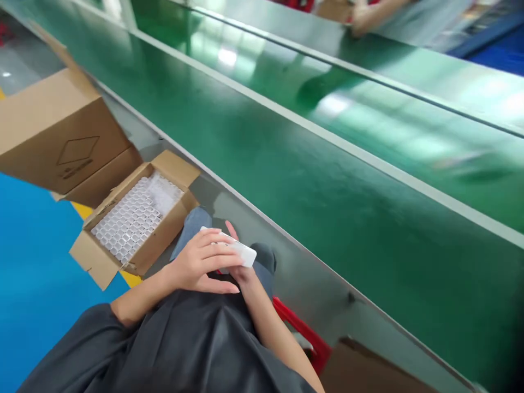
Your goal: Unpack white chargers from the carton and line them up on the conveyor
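Above my lap lies a slim white rectangular plastic case [244,254] with rounded corners and small dark marks on its upper face. My right hand [241,272] supports it from below, most of its fingers hidden behind the case, with one fingertip showing past its far edge. Across the top of the case, my left hand [202,259] is laid with its fingers stretched and spread, its thumb apart on the near side. To the left, an opened cardboard box [153,240] holds many similar white pieces [126,221] standing in tight rows, with clear plastic film [164,194] over one corner.
A long green conveyor belt [286,169] with a metal edge runs diagonally before me. A larger carton [65,131] stands at left. A red stool [303,327] and another carton [368,368] are at lower right. Across the line shows another person's arm [376,16].
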A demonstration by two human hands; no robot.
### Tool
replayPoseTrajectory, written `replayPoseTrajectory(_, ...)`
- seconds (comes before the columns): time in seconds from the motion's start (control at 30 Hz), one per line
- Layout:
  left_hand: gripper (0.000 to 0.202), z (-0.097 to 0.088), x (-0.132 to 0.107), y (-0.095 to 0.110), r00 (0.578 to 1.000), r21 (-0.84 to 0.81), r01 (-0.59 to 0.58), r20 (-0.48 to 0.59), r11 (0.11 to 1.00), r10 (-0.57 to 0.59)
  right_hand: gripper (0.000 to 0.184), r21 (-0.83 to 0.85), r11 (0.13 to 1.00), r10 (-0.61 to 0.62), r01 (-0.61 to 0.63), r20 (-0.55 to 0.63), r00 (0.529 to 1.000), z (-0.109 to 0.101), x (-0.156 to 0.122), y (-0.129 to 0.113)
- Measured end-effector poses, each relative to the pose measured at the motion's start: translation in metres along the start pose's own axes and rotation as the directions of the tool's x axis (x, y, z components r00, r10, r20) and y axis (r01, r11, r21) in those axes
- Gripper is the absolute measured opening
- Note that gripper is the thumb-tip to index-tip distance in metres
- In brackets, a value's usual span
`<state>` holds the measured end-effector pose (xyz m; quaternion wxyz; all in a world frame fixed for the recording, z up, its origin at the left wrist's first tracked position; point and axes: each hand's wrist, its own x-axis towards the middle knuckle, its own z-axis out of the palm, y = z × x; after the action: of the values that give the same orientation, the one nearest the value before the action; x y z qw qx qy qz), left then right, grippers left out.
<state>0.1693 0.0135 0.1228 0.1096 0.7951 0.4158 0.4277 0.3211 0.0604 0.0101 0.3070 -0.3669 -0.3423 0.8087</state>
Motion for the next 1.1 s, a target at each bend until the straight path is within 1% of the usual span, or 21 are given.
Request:
replayPoseTrajectory(0.03,0.041,0.002,-0.021,-0.005,0.992,-0.022,0.127,-0.02,0.992,-0.127,0.092,-0.015,1.0,0.027,-0.027,0.011,1.0,-0.002,0.009,0.006)
replayPoseTrajectory(0.07,0.039,0.004,-0.043,-0.011,0.955,-0.035,0.296,-0.022,0.954,-0.297,0.097,-0.049,0.998,0.049,-0.048,0.024,0.999,-0.003,0.02,0.012)
replayPoseTrajectory(0.1,0.037,0.008,-0.066,-0.018,0.902,-0.017,0.43,-0.034,0.902,-0.431,0.101,-0.111,0.992,0.062,-0.057,0.043,0.997,-0.004,0.03,0.018)
replayPoseTrajectory(0.13,0.035,0.012,-0.089,-0.026,0.842,0.009,0.537,-0.057,0.843,-0.536,0.105,-0.203,0.978,0.072,-0.055,0.076,0.995,-0.003,0.043,0.023)
replayPoseTrajectory(0.17,0.033,0.017,-0.113,-0.037,0.773,0.037,0.633,-0.089,0.773,-0.628,0.107,-0.314,0.948,0.083,-0.041,0.123,0.989,-0.001,0.056,0.028)
replayPoseTrajectory(0.2,0.033,0.021,-0.136,-0.049,0.691,0.065,0.722,-0.126,0.689,-0.712,0.109,-0.431,0.902,0.096,-0.014,0.169,0.981,0.003,0.071,0.033)
replayPoseTrajectory(0.27,0.031,0.025,-0.184,-0.078,0.496,0.112,0.868,-0.195,0.483,-0.846,0.11,-0.649,0.758,0.122,0.067,0.241,0.963,0.015,0.105,0.041)
replayPoseTrajectory(0.3,0.029,0.025,-0.207,-0.093,0.395,0.134,0.918,-0.223,0.374,-0.891,0.109,-0.745,0.657,0.128,0.119,0.265,0.956,0.024,0.123,0.046)
replayPoseTrajectory(0.33,0.03,0.024,-0.23,-0.108,0.297,0.156,0.952,-0.246,0.265,-0.923,0.107,-0.834,0.523,0.13,0.175,0.281,0.951,0.034,0.142,0.051)
replayPoseTrajectory(0.37,0.034,0.023,-0.252,-0.122,0.205,0.177,0.971,-0.266,0.161,-0.942,0.105,-0.902,0.367,0.131,0.226,0.291,0.948,0.045,0.16,0.056)
replayPoseTrajectory(0.4,0.038,0.021,-0.272,-0.135,0.121,0.196,0.978,-0.281,0.067,-0.952,0.103,-0.94,0.213,0.137,0.265,0.297,0.945,0.055,0.179,0.062)
replayPoseTrajectory(0.43,0.041,0.02,-0.29,-0.147,0.047,0.214,0.977,-0.292,-0.017,-0.955,0.102,-0.954,0.082,0.149,0.29,0.299,0.943,0.064,0.196,0.069)
replayPoseTrajectory(0.47,0.043,0.021,-0.306,-0.158,-0.017,0.229,0.969,-0.296,-0.088,-0.955,0.102,-0.953,-0.012,0.164,0.302,0.296,0.941,0.073,0.214,0.075)
replayPoseTrajectory(0.5,0.044,0.022,-0.319,-0.168,-0.072,0.243,0.959,-0.295,-0.148,-0.953,0.102,-0.949,-0.071,0.182,0.306,0.29,0.94,0.08,0.23,0.082)
replayPoseTrajectory(0.57,0.048,0.03,-0.337,-0.184,-0.156,0.267,0.935,-0.283,-0.234,-0.946,0.103,-0.945,-0.125,0.213,0.304,0.273,0.938,0.09,0.261,0.097)
replayPoseTrajectory(0.67,0.056,0.049,-0.349,-0.2,-0.243,0.296,0.9,-0.265,-0.319,-0.933,0.101,-0.931,-0.198,0.264,0.308,0.252,0.931,0.099,0.301,0.119)
replayPoseTrajectory(0.73,0.061,0.059,-0.353,-0.204,-0.273,0.314,0.883,-0.265,-0.35,-0.925,0.102,-0.922,-0.227,0.287,0.315,0.245,0.926,0.104,0.323,0.133)
replayPoseTrajectory(0.8,0.063,0.066,-0.356,-0.204,-0.273,0.332,0.874,-0.269,-0.355,-0.924,0.105,-0.918,-0.246,0.292,0.311,0.235,0.927,0.112,0.344,0.147)
replayPoseTrajectory(0.9,0.061,0.07,-0.358,-0.202,-0.259,0.359,0.864,-0.28,-0.351,-0.924,0.107,-0.92,-0.265,0.269,0.288,0.216,0.939,0.13,0.377,0.162)
replayPoseTrajectory(1.03,0.06,0.069,-0.355,-0.199,-0.253,0.386,0.853,-0.283,-0.352,-0.925,0.11,-0.922,-0.282,0.21,0.265,0.21,0.955,0.158,0.423,0.171)
replayPoseTrajectory(1.1,0.058,0.067,-0.352,-0.197,-0.242,0.396,0.853,-0.275,-0.339,-0.931,0.11,-0.92,-0.294,0.185,0.26,0.212,0.96,0.171,0.442,0.175)
